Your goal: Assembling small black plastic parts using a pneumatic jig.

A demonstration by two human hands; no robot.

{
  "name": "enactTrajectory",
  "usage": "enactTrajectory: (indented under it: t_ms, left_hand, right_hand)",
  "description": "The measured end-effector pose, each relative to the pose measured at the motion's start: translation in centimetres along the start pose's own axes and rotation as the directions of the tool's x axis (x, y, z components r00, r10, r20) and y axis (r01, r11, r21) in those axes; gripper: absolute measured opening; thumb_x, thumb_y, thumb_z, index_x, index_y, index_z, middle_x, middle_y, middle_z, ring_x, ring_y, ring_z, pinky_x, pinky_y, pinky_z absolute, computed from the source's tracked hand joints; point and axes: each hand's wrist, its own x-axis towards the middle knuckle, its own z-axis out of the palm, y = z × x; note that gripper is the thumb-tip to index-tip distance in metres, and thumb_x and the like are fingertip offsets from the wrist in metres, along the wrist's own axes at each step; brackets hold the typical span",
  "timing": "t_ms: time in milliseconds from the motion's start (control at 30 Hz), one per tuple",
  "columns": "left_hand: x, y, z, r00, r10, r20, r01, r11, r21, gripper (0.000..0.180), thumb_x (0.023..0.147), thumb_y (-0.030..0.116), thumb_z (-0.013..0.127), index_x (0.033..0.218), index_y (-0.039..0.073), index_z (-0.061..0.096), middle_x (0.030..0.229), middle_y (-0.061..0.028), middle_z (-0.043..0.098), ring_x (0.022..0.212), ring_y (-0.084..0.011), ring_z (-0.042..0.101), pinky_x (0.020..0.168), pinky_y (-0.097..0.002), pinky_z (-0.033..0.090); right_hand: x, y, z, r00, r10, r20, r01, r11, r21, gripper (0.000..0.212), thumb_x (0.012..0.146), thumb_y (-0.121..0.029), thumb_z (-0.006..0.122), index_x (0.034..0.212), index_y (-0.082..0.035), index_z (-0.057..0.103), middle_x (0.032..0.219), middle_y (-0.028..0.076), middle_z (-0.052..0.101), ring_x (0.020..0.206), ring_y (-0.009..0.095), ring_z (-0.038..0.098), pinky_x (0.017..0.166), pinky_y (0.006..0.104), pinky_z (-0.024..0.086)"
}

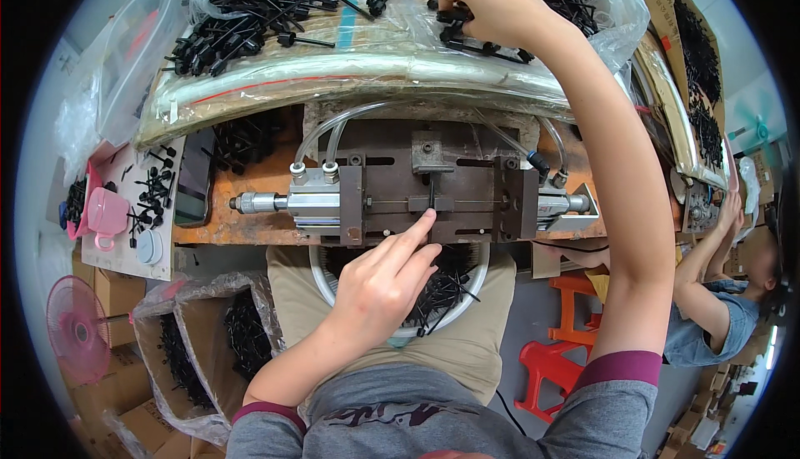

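Observation:
My left hand (375,288) reaches over the front of a dark metal fixture (471,180). Its index finger is stretched out, the tip touching the small block in the middle, where a thin black stem (432,188) stands; the other fingers are loosely bent. At the far side, my right hand (500,11) is over a heap of black knob-headed pins (237,42). Its fingers close around one black knob-headed pin (452,17), partly hidden by them. Metal air cylinders (317,199) with clear hoses flank the fixture.
A white-rimmed basin (482,280) of black pins rests on my lap. Plastic-lined boxes (200,334) stand lower left, near a pink fan (77,330). A pink cup (107,212) sits on the left board. Red stools (546,371) and another person (717,301) are at the right.

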Motion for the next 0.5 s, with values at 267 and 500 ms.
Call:
enactTrajectory:
  t_ms: [267, 500]
  left_hand:
    - [1.0, -0.3, 0.6, 0.999, 0.047, 0.023, -0.05, 0.99, 0.135, 0.024, 0.07, 0.007, 0.077, 0.091, 0.002, 0.067, 0.128, -0.0163, 0.061, 0.085, -0.0253, 0.068, 0.073, -0.0321, 0.056]
    - [1.1, -0.2, 0.7, 0.998, 0.056, 0.036, -0.061, 0.988, 0.143, 0.019, 0.071, 0.009, 0.072, 0.087, 0.001, 0.064, 0.121, -0.0186, 0.065, 0.059, -0.0206, 0.063, 0.06, -0.0299, 0.052]
  right_hand:
    - [-2.6, -0.9, -4.8, 0.944, 0.14, -0.298, -0.088, 0.979, 0.182, 0.018, 0.075, -0.004, 0.069, 0.091, 0.004, 0.066, 0.084, 0.013, 0.061, 0.08, 0.028, 0.064, 0.071, 0.0355, 0.053]
    - [-5.8, 5.5, -2.9, 0.791, 0.604, -0.098, -0.11, 0.297, 0.948, 0.024, 0.089, -0.006, 0.066, 0.112, 0.002, 0.065, 0.108, 0.013, 0.068, 0.097, 0.021, 0.068, 0.082, 0.029, 0.058]
